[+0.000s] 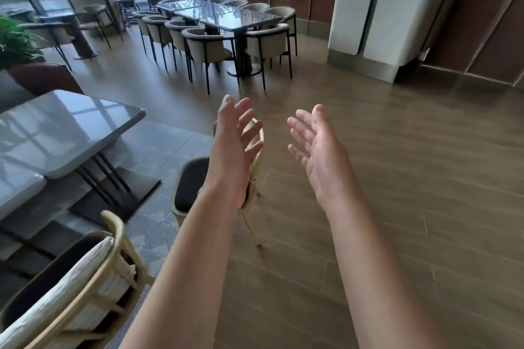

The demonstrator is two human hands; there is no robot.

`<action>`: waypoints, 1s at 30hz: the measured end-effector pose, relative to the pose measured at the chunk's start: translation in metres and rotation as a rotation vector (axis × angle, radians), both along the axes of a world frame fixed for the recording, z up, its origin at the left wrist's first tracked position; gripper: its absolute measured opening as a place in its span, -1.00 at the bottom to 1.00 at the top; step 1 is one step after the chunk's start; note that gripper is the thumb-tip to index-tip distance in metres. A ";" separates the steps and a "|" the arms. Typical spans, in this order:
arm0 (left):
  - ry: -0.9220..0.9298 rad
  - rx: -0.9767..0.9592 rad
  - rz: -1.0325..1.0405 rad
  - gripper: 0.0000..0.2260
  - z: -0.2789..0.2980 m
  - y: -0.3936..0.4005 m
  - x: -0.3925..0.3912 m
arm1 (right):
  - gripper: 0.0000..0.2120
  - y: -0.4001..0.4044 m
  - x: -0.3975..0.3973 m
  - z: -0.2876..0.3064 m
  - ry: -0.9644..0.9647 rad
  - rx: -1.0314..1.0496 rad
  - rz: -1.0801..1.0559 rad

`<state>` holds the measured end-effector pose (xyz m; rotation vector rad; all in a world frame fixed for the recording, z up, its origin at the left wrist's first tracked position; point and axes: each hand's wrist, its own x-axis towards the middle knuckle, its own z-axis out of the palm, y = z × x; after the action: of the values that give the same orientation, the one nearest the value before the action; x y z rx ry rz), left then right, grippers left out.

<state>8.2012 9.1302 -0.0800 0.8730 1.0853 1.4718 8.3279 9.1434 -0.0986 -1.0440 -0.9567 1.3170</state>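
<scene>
Both my arms reach forward over a wooden floor. My left hand [234,147] is raised with its fingers spread and straight, holding nothing. It hangs in front of a rattan chair [190,184] with a dark seat, and partly hides the chair's back. My right hand [317,153] is up beside it, palm turned inward, fingers relaxed and empty. The two hands are apart, with floor showing between them.
A grey glossy table [65,133] on a dark base stands at the left. Another rattan chair [85,286] with a white cushion is at the bottom left. A long table [224,15] ringed by beige chairs stands farther back. A pale column [368,8] rises at the right.
</scene>
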 end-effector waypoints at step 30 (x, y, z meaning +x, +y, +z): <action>-0.072 -0.041 -0.251 -0.55 -0.029 0.376 0.077 | -0.51 0.342 0.078 -0.022 -0.145 -0.042 -0.221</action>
<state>8.2785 9.5066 -0.1090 0.8857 0.9139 1.2587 8.4059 9.4854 -0.1210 -1.2539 -0.8951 1.0948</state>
